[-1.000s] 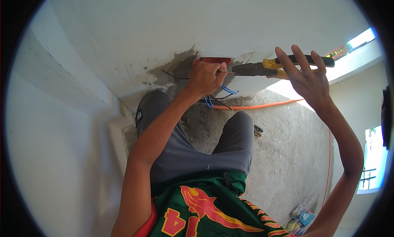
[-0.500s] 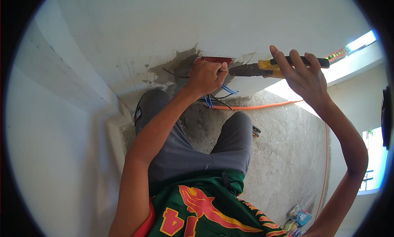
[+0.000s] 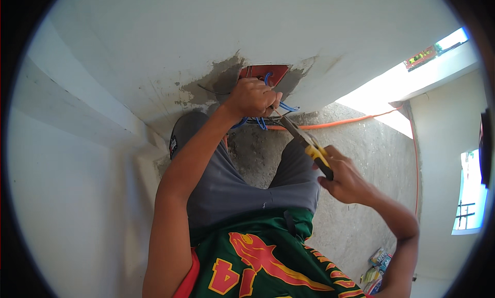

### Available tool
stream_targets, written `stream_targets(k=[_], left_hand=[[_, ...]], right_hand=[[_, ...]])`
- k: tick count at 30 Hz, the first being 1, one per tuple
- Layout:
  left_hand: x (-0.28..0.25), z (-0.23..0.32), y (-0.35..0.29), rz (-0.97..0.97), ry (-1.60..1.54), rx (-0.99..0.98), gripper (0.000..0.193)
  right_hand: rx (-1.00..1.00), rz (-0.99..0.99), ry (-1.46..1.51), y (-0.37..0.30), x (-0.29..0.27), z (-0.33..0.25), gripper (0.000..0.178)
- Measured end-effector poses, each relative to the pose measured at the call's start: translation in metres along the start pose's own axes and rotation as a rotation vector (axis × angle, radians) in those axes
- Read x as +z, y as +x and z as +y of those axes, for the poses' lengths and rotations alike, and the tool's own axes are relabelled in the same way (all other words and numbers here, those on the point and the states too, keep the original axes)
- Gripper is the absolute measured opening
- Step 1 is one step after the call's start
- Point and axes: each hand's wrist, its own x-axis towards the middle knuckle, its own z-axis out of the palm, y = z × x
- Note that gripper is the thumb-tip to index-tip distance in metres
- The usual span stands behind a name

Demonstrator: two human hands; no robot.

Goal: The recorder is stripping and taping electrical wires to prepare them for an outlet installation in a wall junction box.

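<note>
My left hand (image 3: 252,98) is closed in front of a red electrical box (image 3: 279,73) set in the wall, pinching wires. Bare-looking wire ends (image 3: 277,111) poke out below its fingers. In my right hand (image 3: 344,175) is a pair of pliers (image 3: 293,127) with yellow and black handles, slanting up toward those ends. The jaws are at or very near the wire; whether they bite on it I cannot tell. Blue wires (image 3: 290,107) loop out beside my left hand, and a dark wire (image 3: 210,90) sticks out to its left.
Rough grey patching (image 3: 219,73) surrounds the box. An orange conduit (image 3: 337,123) runs right along the concrete floor (image 3: 356,143) from below the wires. My bent knees flank the work area. Colourful packages (image 3: 379,264) lie at the lower right, near my right arm.
My right hand has swung the pliers from level at the right of the box down to a slant below it. The right fingers, stretched before, are now wrapped round the handles.
</note>
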Motion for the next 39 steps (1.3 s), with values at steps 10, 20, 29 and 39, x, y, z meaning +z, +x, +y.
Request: stream_targets(k=[10,20,29,39], left_hand=[[0.011,0.003,0.021,0.127,-0.063,-0.064,0.041],[0.004,0.015,0.023,0.011,-0.132,-0.461,0.044],[-0.003,0.015,0.028,-0.069,-0.125,-0.528,0.046],[-0.004,0.015,0.03,-0.072,-0.128,-0.518,0.044]], right_hand=[[-0.714,-0.741,2.308,-0.059,0.178,-0.029,0.034],[-0.094,0.536,-0.326,-0.026,0.024,0.037,0.043],[-0.266,0.815,-1.442,0.033,-0.074,0.052,0.038],[-0.396,0.862,-1.597,0.045,-0.098,0.022,0.05]])
